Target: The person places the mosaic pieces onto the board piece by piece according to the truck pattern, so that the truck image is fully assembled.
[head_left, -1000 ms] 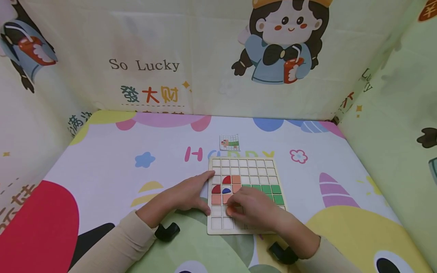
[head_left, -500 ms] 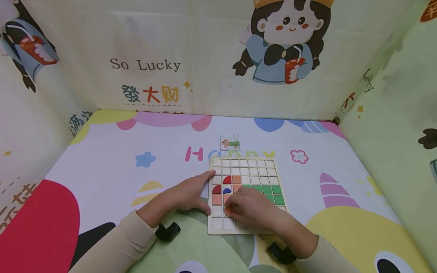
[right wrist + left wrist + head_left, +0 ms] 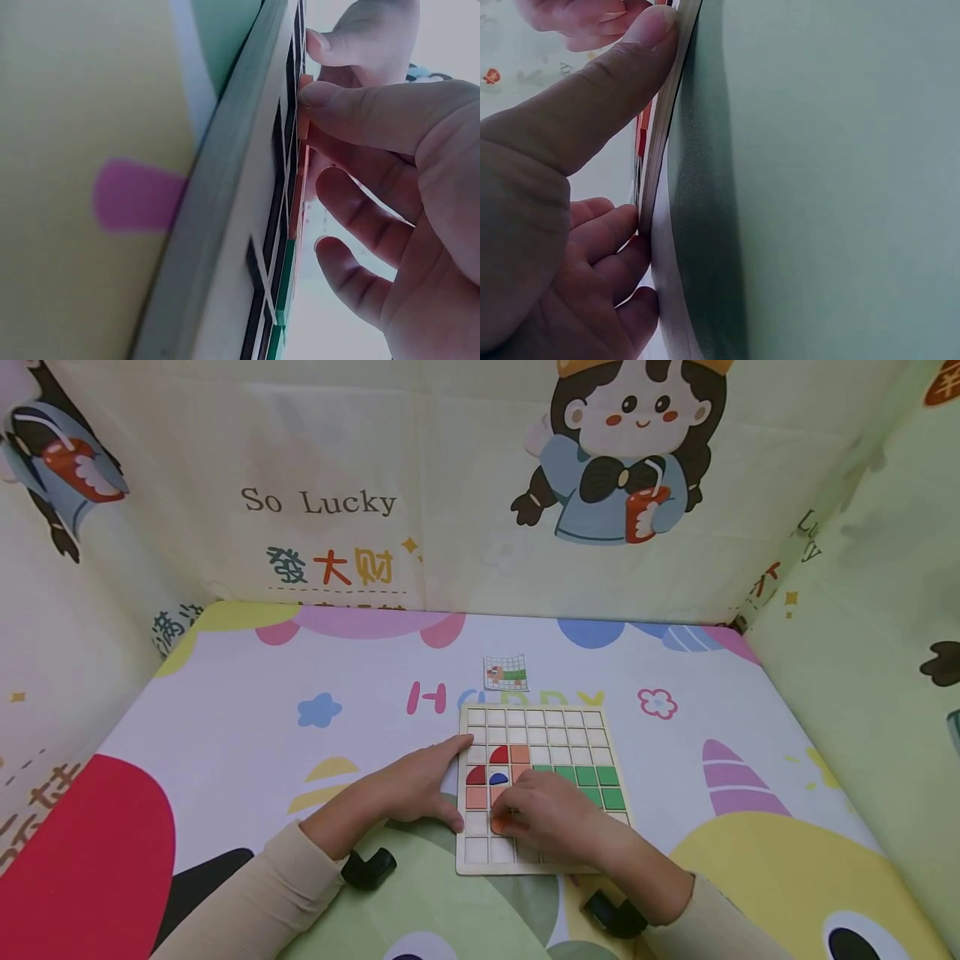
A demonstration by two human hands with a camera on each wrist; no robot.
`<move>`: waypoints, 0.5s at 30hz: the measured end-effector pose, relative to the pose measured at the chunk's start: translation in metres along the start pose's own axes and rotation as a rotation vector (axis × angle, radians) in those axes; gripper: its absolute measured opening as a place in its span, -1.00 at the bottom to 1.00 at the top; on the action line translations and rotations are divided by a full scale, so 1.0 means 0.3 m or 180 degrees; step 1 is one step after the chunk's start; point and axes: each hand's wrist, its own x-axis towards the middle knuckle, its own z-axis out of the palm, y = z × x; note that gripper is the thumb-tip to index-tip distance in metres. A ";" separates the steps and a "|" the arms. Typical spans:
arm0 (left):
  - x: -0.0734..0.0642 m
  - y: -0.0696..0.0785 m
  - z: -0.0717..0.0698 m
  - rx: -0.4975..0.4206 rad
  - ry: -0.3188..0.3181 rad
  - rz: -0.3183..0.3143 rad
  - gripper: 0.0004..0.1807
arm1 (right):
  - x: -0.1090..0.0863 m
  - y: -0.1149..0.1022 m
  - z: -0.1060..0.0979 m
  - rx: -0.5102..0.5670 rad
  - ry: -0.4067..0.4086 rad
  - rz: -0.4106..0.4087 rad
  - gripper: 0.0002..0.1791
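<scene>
In the head view, a wooden grid board (image 3: 551, 737) lies on the table, with red, blue, orange and green tiles (image 3: 606, 776) in its cells. My left hand (image 3: 408, 785) rests against the board's left edge, thumb and fingers spread along it. The left wrist view shows the thumb (image 3: 651, 28) on the board's edge and the fingertips touching its side. Over the board's lower part, my right hand (image 3: 551, 817) pinches an orange tile (image 3: 304, 124) between thumb and fingers. Seen from the right wrist, that tile stands right at the grid surface. The right hand hides several cells.
Beyond the board's far edge lies a small pattern card (image 3: 506, 674) with a coloured grid picture. A printed cloth (image 3: 247, 710) covers the table. Patterned fabric walls (image 3: 465, 485) stand at the back and both sides.
My right hand has shifted slightly left with the orange tile over the lower cells. The left hand has kept its place at the board's edge.
</scene>
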 end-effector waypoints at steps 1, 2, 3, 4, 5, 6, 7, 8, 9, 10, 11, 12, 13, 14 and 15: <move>-0.001 0.001 0.000 0.0007 0.0001 0.0006 0.26 | 0.001 -0.001 0.000 0.0011 -0.0013 0.0004 -0.92; -0.001 0.001 -0.001 0.0015 0.0005 0.0012 0.26 | 0.001 -0.001 0.001 0.0023 -0.0026 0.0006 -0.92; -0.002 0.002 -0.002 0.0022 0.0007 0.0018 0.26 | 0.002 -0.001 0.001 0.0035 -0.0038 0.0003 -0.93; -0.002 0.002 -0.002 0.0024 0.0008 0.0023 0.26 | 0.002 -0.002 0.001 0.0045 -0.0047 0.0002 -0.92; -0.002 0.001 -0.001 0.0030 0.0010 0.0028 0.26 | 0.002 -0.001 0.001 0.0056 -0.0053 0.0001 -0.92; -0.002 0.001 -0.001 0.0035 0.0014 0.0032 0.26 | 0.002 -0.001 0.001 0.0066 -0.0057 -0.0002 -0.92; -0.002 0.002 -0.002 0.0033 0.0017 0.0033 0.26 | 0.002 0.000 0.001 0.0074 -0.0057 -0.0010 -0.92; -0.002 0.002 -0.001 0.0033 0.0018 0.0038 0.26 | 0.002 0.000 0.001 0.0071 -0.0051 -0.0025 -0.93; -0.002 0.001 -0.001 0.0033 0.0015 0.0043 0.26 | 0.002 0.001 0.001 0.0069 -0.0043 -0.0039 -0.92; -0.001 0.001 -0.001 0.0033 0.0014 0.0046 0.26 | 0.002 0.002 0.000 0.0068 -0.0034 -0.0048 -0.92; -0.002 0.002 -0.001 0.0036 0.0013 0.0050 0.26 | 0.001 0.003 -0.001 0.0055 -0.0018 -0.0064 -0.92; -0.002 0.002 -0.001 0.0031 0.0013 0.0058 0.26 | 0.001 0.004 -0.001 0.0048 -0.0006 -0.0073 -0.92; -0.002 0.003 -0.001 0.0027 0.0011 0.0061 0.26 | 0.001 0.004 -0.002 0.0053 0.0006 -0.0069 -0.91; -0.003 0.003 -0.001 0.0027 0.0008 0.0065 0.26 | 0.001 0.005 -0.004 0.0062 0.0013 -0.0058 -0.90; -0.003 0.003 -0.001 0.0025 0.0006 0.0062 0.26 | 0.000 0.005 -0.005 0.0073 0.0020 -0.0038 -0.90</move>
